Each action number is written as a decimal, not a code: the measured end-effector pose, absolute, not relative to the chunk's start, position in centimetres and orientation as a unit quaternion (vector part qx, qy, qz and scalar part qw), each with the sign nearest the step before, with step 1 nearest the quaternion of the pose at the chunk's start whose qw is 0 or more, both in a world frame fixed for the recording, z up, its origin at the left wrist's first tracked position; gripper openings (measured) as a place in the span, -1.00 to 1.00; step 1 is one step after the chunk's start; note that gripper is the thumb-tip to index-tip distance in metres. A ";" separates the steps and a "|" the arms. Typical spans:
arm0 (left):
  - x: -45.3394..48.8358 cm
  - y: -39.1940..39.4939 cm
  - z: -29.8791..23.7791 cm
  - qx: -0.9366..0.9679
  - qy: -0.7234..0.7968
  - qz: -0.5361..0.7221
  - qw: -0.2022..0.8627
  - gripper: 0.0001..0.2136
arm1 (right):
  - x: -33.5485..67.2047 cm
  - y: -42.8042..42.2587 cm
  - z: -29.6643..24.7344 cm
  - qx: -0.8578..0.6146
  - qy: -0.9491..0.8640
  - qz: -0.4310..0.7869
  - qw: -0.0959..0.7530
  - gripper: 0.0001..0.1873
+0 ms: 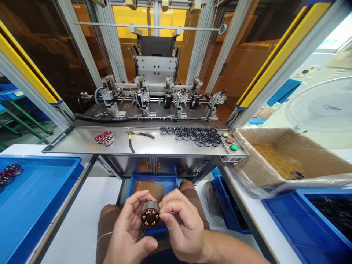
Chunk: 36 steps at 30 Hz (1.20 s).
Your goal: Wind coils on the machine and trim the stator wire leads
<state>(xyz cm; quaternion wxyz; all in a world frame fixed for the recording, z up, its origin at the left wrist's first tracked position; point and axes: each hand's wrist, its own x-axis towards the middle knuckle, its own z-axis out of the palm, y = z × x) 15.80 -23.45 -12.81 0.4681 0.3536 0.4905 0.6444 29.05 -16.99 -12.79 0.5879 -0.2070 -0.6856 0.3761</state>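
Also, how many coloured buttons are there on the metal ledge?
3: the yellow button at the back, the red button in the middle, the green button in front.

On my feed, the left hand (125, 224) and the right hand (183, 228) are ungloved, each with slender, jointed fingers and a broad thumb. The right forearm (228, 246) is bare along its visible length. Both legs carry plain brown legwear (105, 234), rounded over the knees. I see dark, bluish material (162, 255) at the lower edge; I cannot identify the garment.
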 end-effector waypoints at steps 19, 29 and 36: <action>15.8 -23.7 -12.3 0.313 0.481 0.650 0.499 -0.65 | 31.0 -16.0 -11.2 -0.222 -0.746 0.325 0.538 -0.89; 15.0 -23.6 -13.5 0.244 0.355 0.715 0.550 -0.58 | 30.9 -15.7 -10.9 -0.185 -0.747 0.357 0.530 -0.84; 15.2 -23.3 -13.6 0.304 0.354 0.570 0.677 -0.49 | 31.9 -15.3 -11.1 -0.128 -0.808 0.260 0.513 -0.84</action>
